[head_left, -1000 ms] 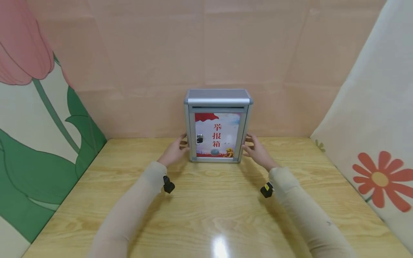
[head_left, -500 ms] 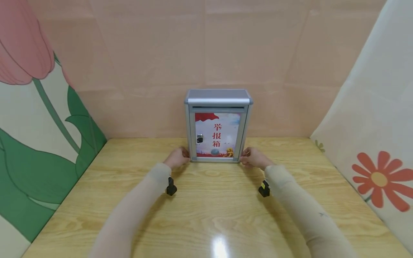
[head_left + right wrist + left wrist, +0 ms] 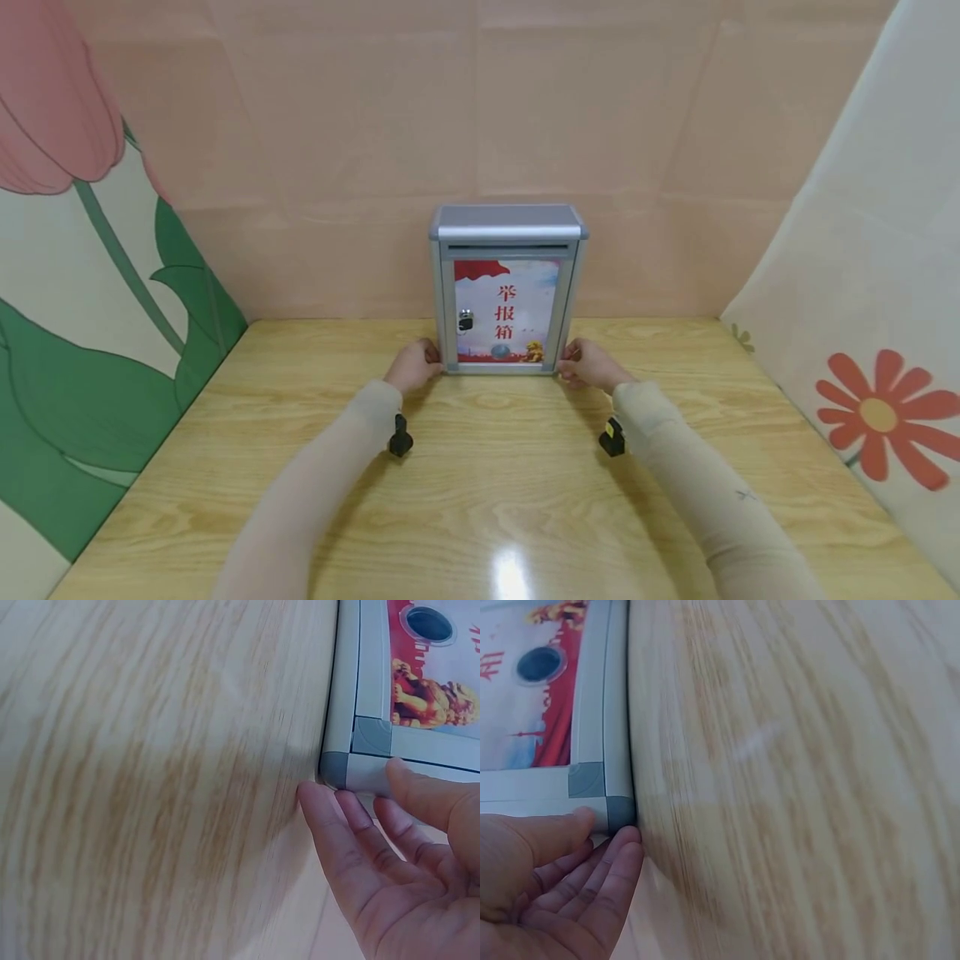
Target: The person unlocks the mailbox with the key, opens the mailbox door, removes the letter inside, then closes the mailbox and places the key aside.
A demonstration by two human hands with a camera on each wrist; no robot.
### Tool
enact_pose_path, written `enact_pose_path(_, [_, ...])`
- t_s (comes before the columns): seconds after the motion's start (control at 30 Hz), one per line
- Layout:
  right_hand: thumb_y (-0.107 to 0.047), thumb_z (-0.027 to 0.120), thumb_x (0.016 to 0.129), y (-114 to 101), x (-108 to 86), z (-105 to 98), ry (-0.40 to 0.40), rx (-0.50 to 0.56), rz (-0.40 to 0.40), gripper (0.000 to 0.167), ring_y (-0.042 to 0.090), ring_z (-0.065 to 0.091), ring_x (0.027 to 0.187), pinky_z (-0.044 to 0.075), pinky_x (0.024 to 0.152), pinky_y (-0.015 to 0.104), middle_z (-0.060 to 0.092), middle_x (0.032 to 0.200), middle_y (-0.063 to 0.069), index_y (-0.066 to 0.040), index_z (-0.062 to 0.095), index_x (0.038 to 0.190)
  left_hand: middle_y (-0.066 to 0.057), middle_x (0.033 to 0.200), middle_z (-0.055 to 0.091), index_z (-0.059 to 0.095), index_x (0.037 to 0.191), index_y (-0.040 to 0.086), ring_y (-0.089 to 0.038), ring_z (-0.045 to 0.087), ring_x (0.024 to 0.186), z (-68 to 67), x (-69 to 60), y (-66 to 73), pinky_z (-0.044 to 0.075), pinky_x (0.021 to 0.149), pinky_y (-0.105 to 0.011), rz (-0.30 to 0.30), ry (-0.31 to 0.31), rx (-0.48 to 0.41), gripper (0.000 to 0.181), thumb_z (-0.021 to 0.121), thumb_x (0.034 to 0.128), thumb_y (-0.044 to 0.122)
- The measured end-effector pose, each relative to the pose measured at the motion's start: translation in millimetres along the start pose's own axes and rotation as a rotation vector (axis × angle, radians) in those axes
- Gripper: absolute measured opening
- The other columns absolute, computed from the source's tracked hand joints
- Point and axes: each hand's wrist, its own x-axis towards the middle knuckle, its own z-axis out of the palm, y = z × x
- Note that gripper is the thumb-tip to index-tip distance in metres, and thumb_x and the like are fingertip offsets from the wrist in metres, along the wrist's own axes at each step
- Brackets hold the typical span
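Tabletop [image 3: 487, 483], wood-grained; upright grey box [image 3: 528, 304] standing near its far edge, roughly midway between the far corners; left hand [image 3: 411, 367] pinching the box's lower left corner, thumb in front, fingers [image 3: 611, 881] bent alongside; right hand [image 3: 596, 367] likewise at the lower right; small lock [image 3: 466, 321] on the box's front.

Left sleeve [image 3: 311, 492]: long, pale beige, with a cuff [image 3: 375, 403] at the wrist. Right sleeve [image 3: 701, 475]: long, cream, small dark scribbled mark [image 3: 746, 495] on the forearm. Left camera [image 3: 401, 437]: black, compact. Right camera [image 3: 612, 440]: black, yellow patch [image 3: 610, 430]. Left hand [image 3: 412, 367], right hand [image 3: 592, 365]: bare.
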Motion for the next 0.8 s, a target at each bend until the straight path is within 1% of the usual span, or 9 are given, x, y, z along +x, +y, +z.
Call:
enact_pose_path(0.23, [-0.005, 0.056, 0.097, 0.4, -0.3, -1.0, -0.002, -0.021, -0.009, 0.024, 0.031, 0.063, 0.094, 0.058, 0.079, 0.041, 0.058, 0.106, 0.025, 0.009, 0.043, 0.112, -0.013, 0.087, 0.065, 0.061, 0.094, -0.001, -0.023, 0.06, 0.081, -1.6, -2.6, 3.2, 0.051, 0.076, -0.035, -0.01, 0.002, -0.006, 0.016, 0.071, 0.0866, 0.009])
enact_pose_path(0.5, [-0.004, 0.056, 0.097, -1.0, -0.9, -0.7, -0.017, -0.007, -0.011, 0.022, 0.029, 0.064, 0.092, 0.057, 0.08, 0.042, 0.058, 0.105, 0.023, 0.008, 0.043, 0.11, -0.012, 0.089, 0.064, 0.06, 0.096, 0.0, -0.022, 0.058, 0.082, -1.5, -1.3, 1.5, 0.05, 0.077, -0.034, -0.027, -0.01, -0.014, 0.016, 0.071, 0.0869, 0.009])
enact_pose_path(0.7, [-0.003, 0.055, 0.097, 0.1, -0.6, -1.5, -0.017, -0.002, -0.025, 0.022, 0.028, 0.064, 0.091, 0.057, 0.08, 0.043, 0.058, 0.105, 0.025, 0.009, 0.042, 0.11, -0.012, 0.088, 0.064, 0.061, 0.095, 0.0, -0.022, 0.059, 0.082, -1.5, -1.1, -0.8, 0.051, 0.075, -0.034, -0.017, -0.005, -0.021, 0.016, 0.071, 0.0868, 0.01])
enact_pose_path(0.8, [-0.004, 0.056, 0.097, 0.5, -0.9, -1.8, -0.017, -0.006, -0.012, 0.023, 0.027, 0.063, 0.09, 0.057, 0.08, 0.042, 0.058, 0.105, 0.024, 0.008, 0.042, 0.11, -0.013, 0.089, 0.065, 0.061, 0.096, 0.0, -0.023, 0.06, 0.084, -1.1, -1.5, -2.2, 0.051, 0.077, -0.034, -0.012, -0.006, -0.032, 0.017, 0.071, 0.087, 0.011])
